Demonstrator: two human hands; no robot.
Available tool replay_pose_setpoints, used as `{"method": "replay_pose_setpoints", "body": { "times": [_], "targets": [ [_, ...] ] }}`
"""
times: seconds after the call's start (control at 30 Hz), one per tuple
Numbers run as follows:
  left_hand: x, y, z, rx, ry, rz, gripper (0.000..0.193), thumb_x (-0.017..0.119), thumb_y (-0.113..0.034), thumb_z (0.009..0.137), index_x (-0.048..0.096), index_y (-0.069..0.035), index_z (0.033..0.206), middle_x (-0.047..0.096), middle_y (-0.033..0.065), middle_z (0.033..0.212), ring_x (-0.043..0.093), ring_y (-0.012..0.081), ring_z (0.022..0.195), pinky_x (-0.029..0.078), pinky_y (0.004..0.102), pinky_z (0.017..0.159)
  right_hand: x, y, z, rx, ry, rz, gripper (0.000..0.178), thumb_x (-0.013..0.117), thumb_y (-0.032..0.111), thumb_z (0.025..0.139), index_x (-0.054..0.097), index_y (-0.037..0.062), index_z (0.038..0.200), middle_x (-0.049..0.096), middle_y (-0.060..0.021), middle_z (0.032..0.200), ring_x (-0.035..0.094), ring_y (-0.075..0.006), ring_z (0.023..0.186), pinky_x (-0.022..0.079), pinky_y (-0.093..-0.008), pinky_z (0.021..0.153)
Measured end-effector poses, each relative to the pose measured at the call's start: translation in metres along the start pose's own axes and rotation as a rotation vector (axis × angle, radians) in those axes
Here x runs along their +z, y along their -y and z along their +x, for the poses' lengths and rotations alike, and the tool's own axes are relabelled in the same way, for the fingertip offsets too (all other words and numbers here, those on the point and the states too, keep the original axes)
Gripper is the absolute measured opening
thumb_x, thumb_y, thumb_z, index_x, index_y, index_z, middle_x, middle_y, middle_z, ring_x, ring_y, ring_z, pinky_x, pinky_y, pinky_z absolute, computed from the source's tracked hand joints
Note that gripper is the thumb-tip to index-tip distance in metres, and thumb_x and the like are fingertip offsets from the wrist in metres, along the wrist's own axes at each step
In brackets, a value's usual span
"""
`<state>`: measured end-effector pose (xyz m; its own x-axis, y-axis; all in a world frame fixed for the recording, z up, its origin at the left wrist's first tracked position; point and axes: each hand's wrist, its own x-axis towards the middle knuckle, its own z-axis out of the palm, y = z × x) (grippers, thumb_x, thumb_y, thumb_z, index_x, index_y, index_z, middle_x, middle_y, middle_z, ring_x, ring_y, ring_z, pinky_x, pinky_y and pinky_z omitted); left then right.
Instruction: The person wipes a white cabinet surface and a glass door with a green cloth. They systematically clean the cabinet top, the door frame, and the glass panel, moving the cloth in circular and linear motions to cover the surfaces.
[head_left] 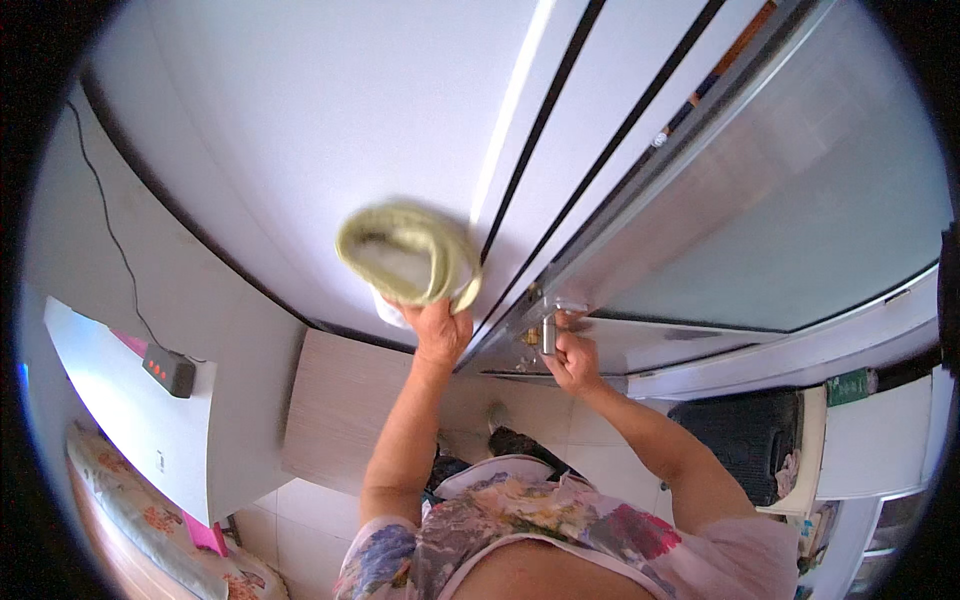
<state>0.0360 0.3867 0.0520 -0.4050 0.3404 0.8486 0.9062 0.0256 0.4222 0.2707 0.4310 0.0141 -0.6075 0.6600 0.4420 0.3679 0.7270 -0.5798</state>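
Observation:
My left hand [437, 328] is closed around a yellow-green cloth [400, 250], bunched into a loop with a pale middle. Motion blurs the cloth, and its exact kind does not show. It is held up before a large white panel [330, 130]; whether it touches the panel I cannot tell. Some white material hangs just below it, beside my fingers. Over on the right, my right hand [575, 360] has its fingers wrapped round a metal door handle [549, 335]. That handle sits on a metal-framed door with a frosted pane [780, 220].
A pale wood-look cabinet [335, 405] stands below the white panel. At the left, a black power strip [168, 371] lies by a white desk, its cable running up. A black suitcase [740, 440] and a white cabinet [880, 440] are at the right. Below lies a tiled floor [310, 510].

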Motion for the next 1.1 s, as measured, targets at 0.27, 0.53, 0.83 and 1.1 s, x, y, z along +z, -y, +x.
{"method": "replay_pose_setpoints", "body": {
  "times": [0.27, 0.53, 0.83, 1.1],
  "targets": [
    [-0.003, 0.023, -0.005, -0.684, -0.221, -0.338, 0.040, 0.046, -0.010, 0.083, 0.042, -0.003, 0.122, 0.019, 0.0203, 0.137, 0.021, 0.0370, 0.125, 0.022, 0.0448, 0.101, -0.003, 0.007, 0.005, -0.017, -0.010, -0.024, 0.028, 0.067, 0.014, 0.069, 0.040, 0.0092, 0.062, 0.042, -0.0082, 0.051, 0.046, -0.0290, 0.046, 0.035, -0.0373, 0.044],
    [-0.027, 0.006, 0.071, 0.231, -0.091, -0.134, 0.024, 0.065, -0.023, 0.068, 0.061, -0.022, 0.092, 0.032, 0.0183, 0.134, 0.024, 0.0397, 0.127, 0.011, 0.0549, 0.103, -0.001, 0.010, 0.003, 0.010, -0.025, 0.046, 0.029, 0.063, 0.012, 0.071, 0.037, 0.0079, 0.060, 0.037, -0.0083, 0.049, 0.040, -0.0241, 0.041, 0.033, -0.0343, 0.041],
    [-0.019, 0.158, 0.035, -0.768, -0.368, -0.189, 0.057, 0.045, -0.017, 0.084, 0.024, -0.004, 0.136, 0.020, 0.0171, 0.140, 0.020, 0.0336, 0.129, 0.016, 0.0398, 0.106, -0.001, -0.002, -0.008, 0.052, -0.014, 0.054, 0.033, 0.062, 0.009, 0.071, 0.032, 0.0074, 0.057, 0.054, -0.0202, 0.065, 0.038, -0.0203, 0.042, 0.036, -0.0279, 0.045],
    [-0.102, 0.152, 0.185, -0.467, -0.330, -0.122, 0.054, 0.042, -0.022, 0.086, 0.027, -0.004, 0.135, 0.015, 0.0214, 0.142, 0.013, 0.0346, 0.132, 0.013, 0.0411, 0.106, 0.001, 0.015, 0.003, -0.025, -0.072, 0.082, 0.032, 0.063, 0.010, 0.072, 0.034, 0.0090, 0.060, 0.035, -0.0075, 0.049, 0.034, -0.0182, 0.040, 0.030, -0.0291, 0.041]
  ]
}}
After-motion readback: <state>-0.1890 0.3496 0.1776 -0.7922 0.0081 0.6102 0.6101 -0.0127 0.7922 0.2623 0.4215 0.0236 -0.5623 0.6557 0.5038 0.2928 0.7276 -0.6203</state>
